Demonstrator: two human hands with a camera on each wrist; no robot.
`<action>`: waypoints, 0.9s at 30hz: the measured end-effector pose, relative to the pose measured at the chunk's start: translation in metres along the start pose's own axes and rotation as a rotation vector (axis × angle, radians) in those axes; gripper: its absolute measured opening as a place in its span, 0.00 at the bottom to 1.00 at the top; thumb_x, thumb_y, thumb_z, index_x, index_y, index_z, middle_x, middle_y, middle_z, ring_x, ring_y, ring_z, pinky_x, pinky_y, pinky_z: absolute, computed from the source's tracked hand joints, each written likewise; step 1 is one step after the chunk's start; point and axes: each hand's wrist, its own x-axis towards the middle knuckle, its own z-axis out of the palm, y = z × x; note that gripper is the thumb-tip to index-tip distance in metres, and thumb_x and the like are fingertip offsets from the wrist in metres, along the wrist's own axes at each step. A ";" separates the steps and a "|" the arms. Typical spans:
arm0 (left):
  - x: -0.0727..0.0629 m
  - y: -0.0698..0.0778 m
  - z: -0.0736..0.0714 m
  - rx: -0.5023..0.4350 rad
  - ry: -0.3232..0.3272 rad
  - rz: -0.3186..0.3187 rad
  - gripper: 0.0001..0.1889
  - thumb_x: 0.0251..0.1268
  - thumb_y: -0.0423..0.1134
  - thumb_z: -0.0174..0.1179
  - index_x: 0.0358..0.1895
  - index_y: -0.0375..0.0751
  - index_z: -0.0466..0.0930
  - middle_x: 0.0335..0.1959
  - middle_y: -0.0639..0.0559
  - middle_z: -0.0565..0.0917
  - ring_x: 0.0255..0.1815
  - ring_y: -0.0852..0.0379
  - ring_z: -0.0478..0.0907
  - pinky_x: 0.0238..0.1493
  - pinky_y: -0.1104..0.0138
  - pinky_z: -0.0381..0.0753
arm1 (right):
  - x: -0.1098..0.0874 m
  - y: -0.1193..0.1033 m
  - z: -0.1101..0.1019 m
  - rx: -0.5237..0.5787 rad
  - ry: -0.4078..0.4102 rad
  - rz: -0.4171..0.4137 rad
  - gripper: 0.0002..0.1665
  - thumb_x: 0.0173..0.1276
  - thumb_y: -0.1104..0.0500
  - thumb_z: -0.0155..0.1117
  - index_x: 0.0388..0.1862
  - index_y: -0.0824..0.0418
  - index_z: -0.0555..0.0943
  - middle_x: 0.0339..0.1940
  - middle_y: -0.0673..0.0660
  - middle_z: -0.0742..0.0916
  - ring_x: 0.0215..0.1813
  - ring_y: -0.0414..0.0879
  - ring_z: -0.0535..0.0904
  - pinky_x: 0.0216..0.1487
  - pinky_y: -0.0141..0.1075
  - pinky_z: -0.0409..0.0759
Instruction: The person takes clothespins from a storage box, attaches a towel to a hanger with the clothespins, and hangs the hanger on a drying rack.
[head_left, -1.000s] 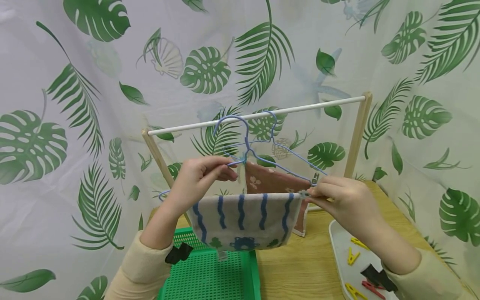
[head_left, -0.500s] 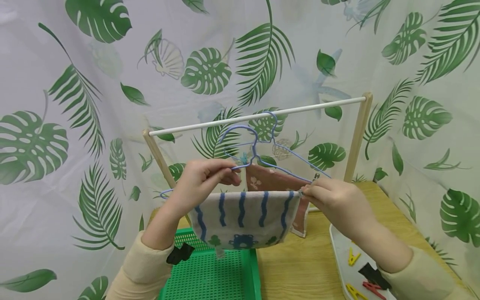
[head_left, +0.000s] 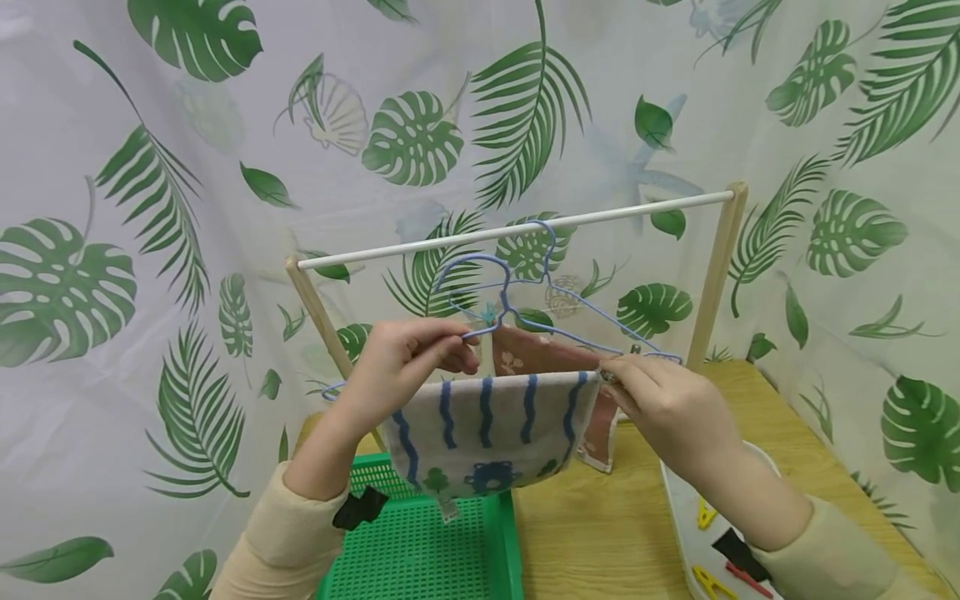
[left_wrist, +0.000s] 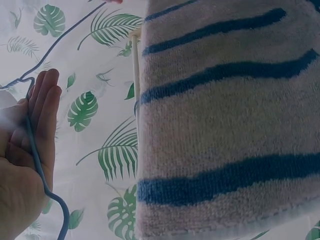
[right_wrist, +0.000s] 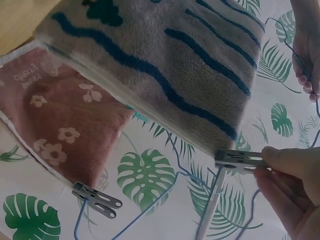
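My left hand (head_left: 397, 358) grips one shoulder of a blue wire hanger (head_left: 504, 296), just beside its neck. The hook stands a little below the white rail, apart from it. A white towel (head_left: 487, 417) with blue wavy stripes hangs below the hanger. At the towel's upper right corner my right hand (head_left: 671, 408) pinches a metal clothespin (right_wrist: 240, 160) between thumb and fingers; the clip's jaws are on the towel's edge. Behind it hangs a reddish-pink flowered towel (right_wrist: 70, 120) on a second blue hanger (head_left: 585, 308), with another metal clothespin (right_wrist: 97, 200) at its corner.
The white rail (head_left: 637, 211) runs between wooden posts (head_left: 716, 275) on a wooden table (head_left: 592, 542). A green basket (head_left: 420, 550) sits below the towel. At right lies a white tray (head_left: 678, 517) with yellow clothespins (head_left: 708, 582) and a red one (head_left: 748, 579).
The held hanger's hook has dropped from rail height to just below it and shifted slightly right. My right hand has moved a little left and up with the towel's corner.
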 end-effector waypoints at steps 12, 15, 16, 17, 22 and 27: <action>-0.001 -0.008 -0.004 -0.070 -0.012 -0.045 0.11 0.79 0.22 0.55 0.54 0.23 0.85 0.39 0.31 0.91 0.40 0.59 0.93 0.45 0.62 0.94 | -0.002 0.004 -0.001 0.080 0.108 0.120 0.14 0.57 0.61 0.83 0.40 0.66 0.91 0.36 0.60 0.89 0.32 0.53 0.84 0.28 0.45 0.82; -0.001 -0.009 -0.004 -0.069 -0.019 -0.037 0.11 0.79 0.22 0.55 0.53 0.22 0.86 0.39 0.32 0.91 0.40 0.59 0.93 0.45 0.63 0.94 | -0.003 0.006 -0.001 0.079 0.100 0.147 0.28 0.39 0.67 0.89 0.43 0.68 0.88 0.39 0.64 0.86 0.38 0.58 0.82 0.36 0.48 0.81; -0.001 -0.010 -0.004 -0.069 -0.021 -0.034 0.11 0.79 0.22 0.55 0.53 0.22 0.86 0.39 0.32 0.92 0.40 0.59 0.93 0.45 0.63 0.94 | -0.002 0.007 -0.002 0.086 0.080 0.164 0.31 0.39 0.67 0.89 0.45 0.69 0.86 0.41 0.65 0.86 0.41 0.60 0.82 0.41 0.49 0.81; -0.001 -0.010 -0.004 -0.072 -0.024 -0.031 0.11 0.79 0.22 0.55 0.53 0.22 0.86 0.39 0.32 0.91 0.40 0.59 0.93 0.45 0.62 0.94 | -0.002 0.007 -0.002 0.097 0.058 0.179 0.34 0.39 0.67 0.90 0.48 0.69 0.85 0.43 0.66 0.85 0.44 0.62 0.82 0.45 0.51 0.80; -0.002 -0.010 -0.005 -0.094 -0.043 -0.010 0.10 0.78 0.21 0.55 0.52 0.22 0.85 0.39 0.31 0.91 0.40 0.60 0.93 0.45 0.62 0.94 | 0.002 0.012 -0.007 0.202 -0.137 0.287 0.31 0.45 0.63 0.90 0.50 0.65 0.87 0.49 0.61 0.88 0.51 0.59 0.82 0.53 0.55 0.79; -0.003 -0.012 -0.004 -0.133 -0.065 -0.005 0.10 0.78 0.20 0.54 0.52 0.21 0.85 0.39 0.29 0.91 0.40 0.63 0.92 0.45 0.58 0.94 | 0.004 0.015 -0.011 0.295 -0.253 0.376 0.18 0.49 0.61 0.90 0.38 0.53 0.89 0.38 0.47 0.91 0.42 0.47 0.85 0.46 0.46 0.82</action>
